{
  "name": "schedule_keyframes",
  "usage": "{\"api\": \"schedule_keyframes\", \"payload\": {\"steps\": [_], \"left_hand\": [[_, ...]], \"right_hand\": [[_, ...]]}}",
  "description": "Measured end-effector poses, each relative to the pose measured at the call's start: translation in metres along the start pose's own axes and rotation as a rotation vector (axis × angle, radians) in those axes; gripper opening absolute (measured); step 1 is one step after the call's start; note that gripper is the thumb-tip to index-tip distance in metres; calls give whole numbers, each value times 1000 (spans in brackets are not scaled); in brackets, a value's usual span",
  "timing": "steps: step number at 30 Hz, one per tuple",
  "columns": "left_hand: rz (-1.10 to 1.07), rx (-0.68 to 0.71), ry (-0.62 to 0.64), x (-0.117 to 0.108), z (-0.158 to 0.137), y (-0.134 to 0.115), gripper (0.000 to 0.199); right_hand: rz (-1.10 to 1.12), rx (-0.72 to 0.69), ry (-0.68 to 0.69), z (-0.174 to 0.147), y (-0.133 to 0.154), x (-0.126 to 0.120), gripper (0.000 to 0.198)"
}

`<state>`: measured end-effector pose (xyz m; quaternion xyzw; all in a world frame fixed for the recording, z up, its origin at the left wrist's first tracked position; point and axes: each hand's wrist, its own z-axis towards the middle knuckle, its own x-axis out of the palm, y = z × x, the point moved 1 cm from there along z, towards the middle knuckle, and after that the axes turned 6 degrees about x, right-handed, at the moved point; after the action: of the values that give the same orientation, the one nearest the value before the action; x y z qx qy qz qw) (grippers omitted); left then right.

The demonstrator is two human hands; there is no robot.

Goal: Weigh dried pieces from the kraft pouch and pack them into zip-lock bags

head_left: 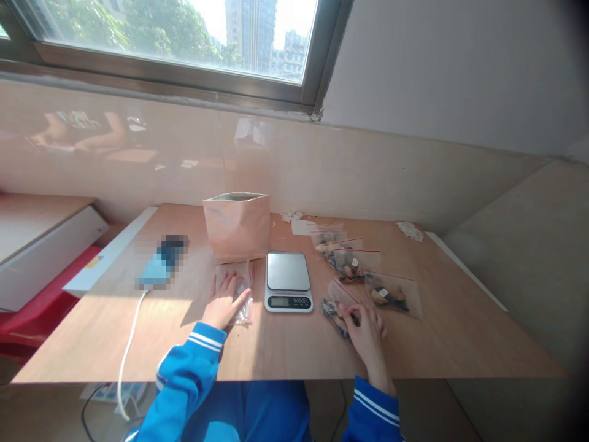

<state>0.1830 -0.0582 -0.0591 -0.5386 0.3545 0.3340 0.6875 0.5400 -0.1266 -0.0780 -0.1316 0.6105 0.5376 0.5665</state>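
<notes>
My left hand (224,301) lies with its fingers spread on a stack of clear plastic zip bags (246,314). On the right, my right hand (367,328) pinches a small filled zip bag (335,293) that rests on the table. Dark and light brown pieces, apparently dried, show through its plastic; my fingers cover part of it. Between the hands sits a kitchen scale (288,273) with a bare steel plate; its display digits are too small to read. Another filled zip bag (391,293) with a small white packet inside lies just beyond my right hand.
An open brown paper pouch (237,228) stands behind the clear bags. More filled zip bags (352,261) lie in an overlapping row at the back right. A blurred phone-like object (161,264) with a white cable (131,337) is at left. Crumpled tissue (409,231) lies near the wall.
</notes>
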Motion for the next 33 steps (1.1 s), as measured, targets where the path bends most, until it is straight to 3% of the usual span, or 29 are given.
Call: {"api": "schedule_keyframes", "payload": {"steps": [2, 4, 6, 8, 12, 15, 17, 20, 27, 33], "left_hand": [[65, 51, 30, -10, 1, -6, 27], [86, 69, -27, -19, -2, -14, 31], [-26, 66, -114, -26, -11, -29, 36], [-292, 100, -97, -30, -23, -51, 37], [-845, 78, 214, -30, -48, -105, 35], [-1086, 45, 218, -27, -55, -127, 36], [-1145, -9, 107, -27, -53, -126, 37], [-1098, -81, -11, -32, -50, -110, 37], [-990, -192, -28, -41, -52, -83, 36], [-815, -140, -63, -46, -49, -87, 40]], "right_hand": [[20, 90, 21, 1, -3, -1, 49], [48, 191, 19, 4, -7, -6, 41], [182, 264, 60, 7, -7, -13, 38], [399, 271, 150, 7, 5, -25, 37], [648, 179, 266, -11, 71, -53, 36], [726, 27, 333, -40, 138, -65, 31], [761, -99, 420, -61, 174, -65, 26], [758, -248, 448, -80, 201, -58, 23], [720, -381, 547, -81, 206, -40, 23], [712, -423, 370, -81, 207, -36, 21]]}}
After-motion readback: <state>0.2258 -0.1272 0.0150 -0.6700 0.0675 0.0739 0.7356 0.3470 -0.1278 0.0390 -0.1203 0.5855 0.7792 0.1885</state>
